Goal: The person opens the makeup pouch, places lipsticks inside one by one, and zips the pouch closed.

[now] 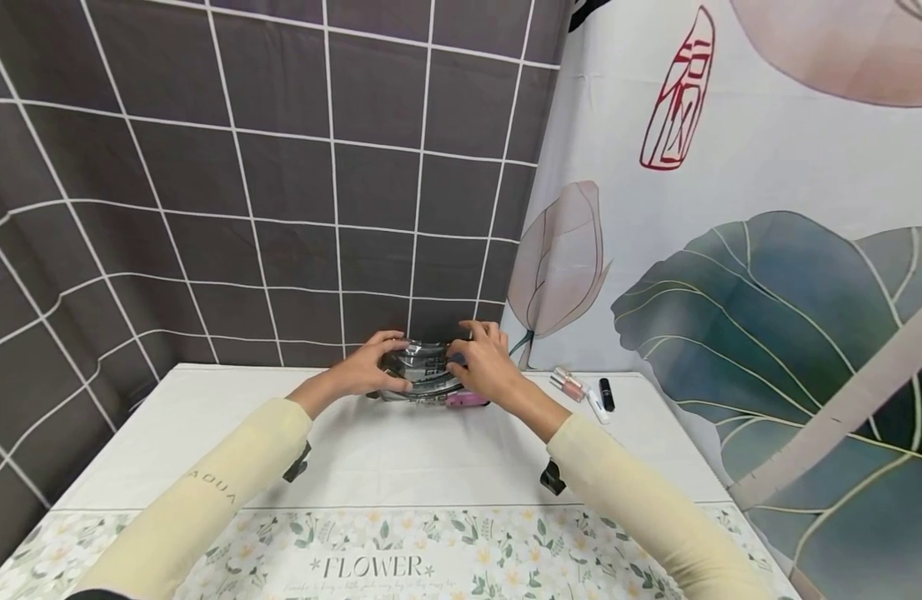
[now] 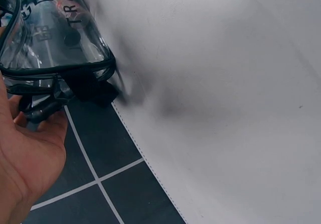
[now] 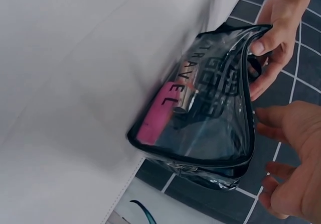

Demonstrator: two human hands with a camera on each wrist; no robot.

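Note:
A clear toiletry pouch (image 1: 423, 367) with black trim and "TRAVEL" lettering stands near the back edge of the white table (image 1: 401, 467). My left hand (image 1: 363, 364) grips the pouch's left end; in the right wrist view its thumb (image 3: 263, 44) lies on the rim and its fingers go behind. Through the plastic show a pink item (image 3: 158, 113) and a small tube with a silvery end (image 3: 184, 93). My right hand (image 3: 296, 158) is beside the rim at the other end, fingers loosely bent, with nothing seen between them; whether a fingertip touches the rim I cannot tell.
To the right of the pouch lie pinkish cosmetic tubes (image 1: 568, 384), a white tube (image 1: 598, 406) and a black tube (image 1: 607, 394). A flower-print mat (image 1: 371, 542) covers the table's near part. Behind hangs a dark grid-patterned cloth (image 1: 281, 167).

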